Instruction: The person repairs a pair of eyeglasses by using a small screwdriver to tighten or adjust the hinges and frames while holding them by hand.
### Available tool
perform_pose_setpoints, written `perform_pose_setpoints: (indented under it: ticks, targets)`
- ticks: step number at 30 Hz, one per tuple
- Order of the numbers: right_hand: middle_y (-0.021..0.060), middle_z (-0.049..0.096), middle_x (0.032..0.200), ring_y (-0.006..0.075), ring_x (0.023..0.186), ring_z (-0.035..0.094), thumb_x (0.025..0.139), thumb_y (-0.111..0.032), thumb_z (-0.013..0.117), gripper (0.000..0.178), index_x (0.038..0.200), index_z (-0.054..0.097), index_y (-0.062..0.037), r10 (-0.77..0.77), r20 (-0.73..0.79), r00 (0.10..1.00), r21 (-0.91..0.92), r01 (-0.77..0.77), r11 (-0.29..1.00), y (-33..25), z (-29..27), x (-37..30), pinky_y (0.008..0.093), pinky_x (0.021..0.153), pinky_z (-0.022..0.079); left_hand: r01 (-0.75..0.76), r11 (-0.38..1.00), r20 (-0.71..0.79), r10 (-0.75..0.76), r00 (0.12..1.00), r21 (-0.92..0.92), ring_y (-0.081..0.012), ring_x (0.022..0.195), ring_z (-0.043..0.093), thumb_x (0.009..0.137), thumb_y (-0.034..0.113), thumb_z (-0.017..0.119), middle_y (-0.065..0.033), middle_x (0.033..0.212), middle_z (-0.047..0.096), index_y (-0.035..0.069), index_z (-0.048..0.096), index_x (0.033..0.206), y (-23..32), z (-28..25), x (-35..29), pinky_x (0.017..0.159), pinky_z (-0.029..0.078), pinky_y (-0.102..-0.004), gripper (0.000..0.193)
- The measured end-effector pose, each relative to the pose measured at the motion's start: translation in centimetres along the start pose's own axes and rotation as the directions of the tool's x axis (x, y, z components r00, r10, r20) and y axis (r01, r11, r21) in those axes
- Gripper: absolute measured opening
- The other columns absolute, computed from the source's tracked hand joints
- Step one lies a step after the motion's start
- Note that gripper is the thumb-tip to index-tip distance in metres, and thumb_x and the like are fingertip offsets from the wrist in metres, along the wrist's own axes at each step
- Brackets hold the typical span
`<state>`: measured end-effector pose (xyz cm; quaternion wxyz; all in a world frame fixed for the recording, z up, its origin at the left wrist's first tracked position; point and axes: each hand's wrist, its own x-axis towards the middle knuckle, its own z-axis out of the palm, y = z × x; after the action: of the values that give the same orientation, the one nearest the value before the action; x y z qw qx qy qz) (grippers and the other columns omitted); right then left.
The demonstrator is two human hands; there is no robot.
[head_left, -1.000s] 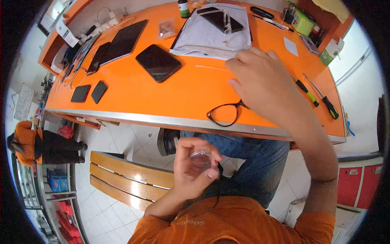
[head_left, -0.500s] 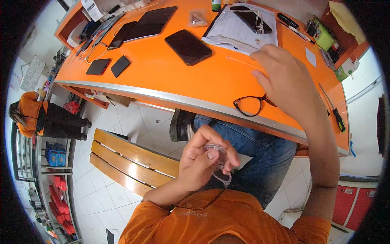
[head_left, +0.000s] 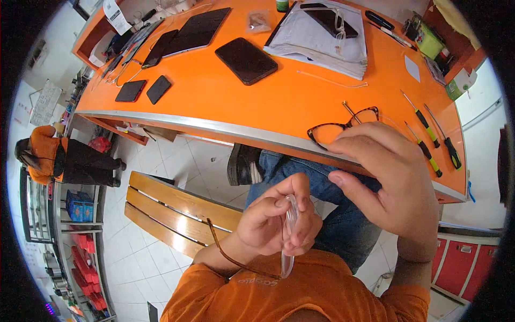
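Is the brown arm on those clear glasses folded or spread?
Spread: the brown temple angles away from the clear eyeglass frame in the left hand.

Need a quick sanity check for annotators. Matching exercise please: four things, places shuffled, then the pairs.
Things
1. clear-rimmed glasses
2. tortoiseshell glasses frame
3. screwdrivers
4. slatted wooden bench

Places
A. toward the right end of the orange tabletop
B. over the tiled floor
C. held in the left hand
D. near the tabletop's front edge, partly hidden by the right hand

Pairs: 1-C, 2-D, 3-A, 4-B
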<state>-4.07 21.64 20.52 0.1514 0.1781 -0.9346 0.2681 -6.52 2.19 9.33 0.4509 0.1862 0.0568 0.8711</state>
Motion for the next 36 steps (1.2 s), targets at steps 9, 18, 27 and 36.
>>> perform_pose_setpoints:
  ticks: [9, 18, 27, 36]
  targets:
    - [0.018, 0.061, 0.101, 0.0341, 0.094, 0.061, 0.077, -0.008, 0.071, 0.029, 0.104, 0.06, -0.0001, 0.232, -0.142, 0.962, -0.403, -0.27, 0.874, 3.2, -0.6, -1.7, 0.0411, 0.083, 0.048, 0.027, 0.964, -0.067, -0.009, 0.998, 0.265, -0.0179, 0.066, 0.054, 0.096, 0.022, 0.054, -0.0145, 0.078, 0.058, 0.005, 0.044, 0.111, -0.2, -1.0, 0.2, 0.055, 0.044, -0.0276, 0.025]
    - [0.0169, 0.059, 0.107, 0.0287, 0.096, 0.062, 0.075, 0.003, 0.067, 0.039, 0.113, 0.055, -0.0001, 0.257, -0.192, 0.947, -0.258, -0.301, 0.918, 5.3, 0.4, -2.0, 0.0375, 0.083, 0.049, 0.077, 0.538, -0.172, 0.129, 0.977, 0.84, -0.0183, 0.09, 0.065, 0.089, 0.002, 0.06, -0.0135, 0.099, 0.067, 0.007, 0.025, 0.148, -0.2, -1.7, 1.0, 0.078, 0.051, -0.0288, 0.068]
    - [0.0165, 0.06, 0.096, 0.0281, 0.084, 0.064, 0.077, 0.006, 0.064, 0.039, 0.114, 0.054, -0.0011, 0.363, -0.242, 0.9, -0.014, -0.378, 0.926, 6.3, 1.6, -3.0, 0.0374, 0.075, 0.051, 0.208, 0.062, -0.214, 0.12, 0.969, 0.976, -0.0157, 0.067, 0.069, 0.085, 0.005, 0.067, -0.0123, 0.091, 0.072, 0.001, 0.014, 0.152, 1.6, -0.5, 3.5, 0.062, 0.052, -0.0245, 0.086]
    - [0.0138, 0.061, 0.095, 0.0232, 0.078, 0.065, 0.076, 0.008, 0.064, 0.036, 0.109, 0.057, -0.0027, 0.254, -0.311, 0.916, -0.11, -0.301, 0.947, 7.2, 1.2, -5.3, 0.0315, 0.071, 0.051, 0.181, 0.225, -0.25, 0.333, 0.909, 0.957, -0.0127, 0.075, 0.068, 0.086, 0.005, 0.067, -0.0113, 0.089, 0.072, -0.001, 0.008, 0.152, 2.1, -0.8, 3.6, 0.067, 0.052, -0.0235, 0.088]
